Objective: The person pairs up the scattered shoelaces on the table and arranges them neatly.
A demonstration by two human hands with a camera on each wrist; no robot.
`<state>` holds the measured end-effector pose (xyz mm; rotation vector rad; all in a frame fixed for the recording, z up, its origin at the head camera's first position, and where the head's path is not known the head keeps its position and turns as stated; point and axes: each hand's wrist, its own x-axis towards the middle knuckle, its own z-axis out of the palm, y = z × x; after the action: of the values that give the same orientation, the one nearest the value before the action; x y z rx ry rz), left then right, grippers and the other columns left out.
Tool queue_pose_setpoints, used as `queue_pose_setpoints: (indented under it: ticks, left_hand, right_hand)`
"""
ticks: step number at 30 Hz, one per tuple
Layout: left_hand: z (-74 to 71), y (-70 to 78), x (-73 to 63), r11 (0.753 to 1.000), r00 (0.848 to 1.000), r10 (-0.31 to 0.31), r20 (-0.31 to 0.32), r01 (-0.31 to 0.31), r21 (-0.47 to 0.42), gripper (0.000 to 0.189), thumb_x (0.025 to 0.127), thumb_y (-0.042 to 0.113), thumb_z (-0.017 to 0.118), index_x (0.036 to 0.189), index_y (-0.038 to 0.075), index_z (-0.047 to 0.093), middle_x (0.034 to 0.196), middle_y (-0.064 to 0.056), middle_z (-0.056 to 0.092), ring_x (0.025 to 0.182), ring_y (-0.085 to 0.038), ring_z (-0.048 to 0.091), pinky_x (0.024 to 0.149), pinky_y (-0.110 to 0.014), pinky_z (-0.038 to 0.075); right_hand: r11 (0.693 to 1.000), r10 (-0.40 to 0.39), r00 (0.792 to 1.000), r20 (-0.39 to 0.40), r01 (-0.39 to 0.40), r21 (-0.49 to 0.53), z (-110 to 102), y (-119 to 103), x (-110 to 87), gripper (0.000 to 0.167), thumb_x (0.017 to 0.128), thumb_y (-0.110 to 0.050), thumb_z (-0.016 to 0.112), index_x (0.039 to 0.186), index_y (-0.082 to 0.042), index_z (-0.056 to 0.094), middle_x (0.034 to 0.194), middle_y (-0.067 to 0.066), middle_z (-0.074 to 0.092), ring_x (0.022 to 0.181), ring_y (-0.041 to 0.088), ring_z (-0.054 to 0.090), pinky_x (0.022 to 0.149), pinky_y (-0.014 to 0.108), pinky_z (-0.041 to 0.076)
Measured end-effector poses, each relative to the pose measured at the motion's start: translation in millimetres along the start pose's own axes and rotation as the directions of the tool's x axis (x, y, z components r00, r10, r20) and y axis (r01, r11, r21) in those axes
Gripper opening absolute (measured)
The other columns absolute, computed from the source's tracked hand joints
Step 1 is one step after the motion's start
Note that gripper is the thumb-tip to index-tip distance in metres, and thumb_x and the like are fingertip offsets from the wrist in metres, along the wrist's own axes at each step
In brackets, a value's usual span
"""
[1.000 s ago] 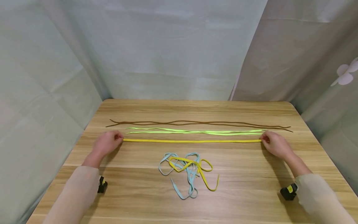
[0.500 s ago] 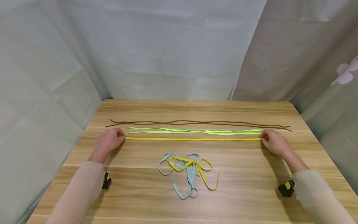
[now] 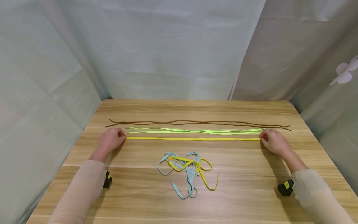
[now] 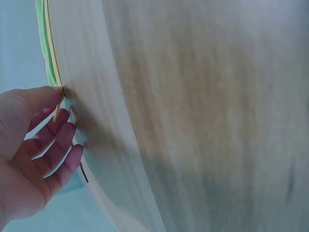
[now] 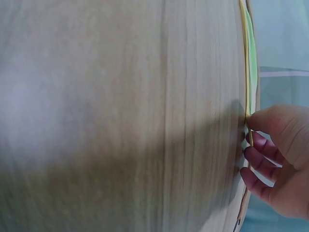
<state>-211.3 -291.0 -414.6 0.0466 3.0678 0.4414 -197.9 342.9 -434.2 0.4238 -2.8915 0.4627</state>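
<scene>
A flat yellow shoelace [image 3: 193, 139] runs straight from side to side, close in front of the green laces. My left hand [image 3: 110, 140] pinches its left end between thumb and finger; in the left wrist view a short yellow tip [image 4: 56, 115] hangs past the thumb. At the other end my right hand [image 3: 275, 141] pinches the same lace, its remaining fingers loosely bent in the right wrist view. Just behind lie bright green shoelaces [image 3: 167, 132], stretched out side by side and crossing near the middle.
Two thin brown laces [image 3: 156, 122] lie farther back on the wooden table [image 3: 134, 193]. Nearer me, a tangled light blue shoelace [image 3: 191, 179] lies with a second, curled yellow shoelace [image 3: 205, 180] over it. Pale curtains [image 3: 167, 56] hang behind the table.
Both hands have shifted slightly away from me, carrying the taut yellow shoelace closer to the green laces. The left hand has also moved a little right. The tangled laces have not moved.
</scene>
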Motion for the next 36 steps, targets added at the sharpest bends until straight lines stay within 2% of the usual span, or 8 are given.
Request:
queue_pose_setpoints:
  ticks: [9, 18, 23, 28, 33, 36]
  left_hand:
    - [1.5, 2.9, -2.8, 1.0, 1.0, 0.005, -0.017, -0.005, -0.005, 0.008, 0.085, 0.016, 0.059, 0.083, 0.009, 0.063, 0.082, -0.009, 0.059, 0.072, -0.024, 0.052, 0.056, -0.035, 0.04]
    - [-1.4, 1.3, -10.5, 1.0, 1.0, 0.027, 0.003, -0.027, -0.016, 0.014, 0.085, 0.016, 0.059, 0.095, 0.007, 0.066, 0.098, -0.016, 0.062, 0.089, -0.033, 0.058, 0.065, -0.045, 0.045]
    - [-7.2, 1.0, -17.0, 0.999, 0.999, 0.034, 0.018, -0.033, -0.022, 0.023, 0.086, 0.018, 0.06, 0.106, 0.008, 0.065, 0.109, -0.02, 0.062, 0.098, -0.038, 0.058, 0.073, -0.051, 0.045]
    - [-10.5, 4.1, -24.0, 0.997, 0.997, 0.073, -0.017, -0.073, -0.013, 0.024, 0.085, 0.018, 0.06, 0.106, 0.008, 0.066, 0.112, -0.021, 0.06, 0.098, -0.039, 0.058, 0.073, -0.052, 0.046]
    - [-10.1, 11.1, -29.0, 0.993, 0.992, 0.116, -0.054, -0.116, 0.004, 0.022, 0.084, 0.017, 0.061, 0.104, 0.009, 0.066, 0.109, -0.019, 0.061, 0.092, -0.035, 0.061, 0.07, -0.05, 0.048]
    - [-8.7, 16.6, -30.9, 0.988, 0.985, 0.157, -0.065, -0.156, 0.013, 0.023, 0.083, 0.016, 0.062, 0.105, 0.008, 0.066, 0.108, -0.018, 0.062, 0.092, -0.033, 0.061, 0.069, -0.049, 0.048]
  right_hand:
    - [1.0, 0.012, 1.0, 0.007, -0.011, -0.021, 0, -1, -1.6, 0.004, 0.077, 0.0, 0.063, 0.079, -0.002, 0.06, 0.077, 0.015, 0.056, 0.072, 0.029, 0.053, 0.063, 0.045, 0.042]
    - [0.999, 0.011, 0.999, 0.036, -0.009, -0.041, -4, -7, -8.0, 0.01, 0.08, -0.005, 0.063, 0.089, 0.0, 0.064, 0.087, 0.02, 0.058, 0.077, 0.034, 0.055, 0.066, 0.049, 0.045]
    - [0.993, -0.058, 0.998, 0.011, 0.059, -0.106, -8, -16, -15.1, 0.018, 0.079, -0.009, 0.067, 0.094, 0.001, 0.064, 0.09, 0.022, 0.059, 0.076, 0.036, 0.057, 0.063, 0.049, 0.046]
    - [0.977, -0.152, 0.986, -0.065, 0.14, -0.161, -7, -26, -18.4, 0.02, 0.075, -0.009, 0.07, 0.093, 0.0, 0.065, 0.09, 0.019, 0.061, 0.077, 0.036, 0.058, 0.063, 0.048, 0.047]
    - [0.953, -0.26, 0.958, -0.121, 0.234, -0.194, -2, -38, -18.6, 0.018, 0.072, -0.007, 0.072, 0.089, -0.003, 0.066, 0.079, 0.01, 0.059, 0.066, 0.027, 0.056, 0.052, 0.039, 0.045]
    - [0.934, -0.33, 0.934, -0.138, 0.303, -0.188, 2, -45, -18.6, 0.02, 0.07, -0.006, 0.074, 0.088, -0.003, 0.065, 0.077, 0.008, 0.059, 0.064, 0.023, 0.055, 0.05, 0.036, 0.043]
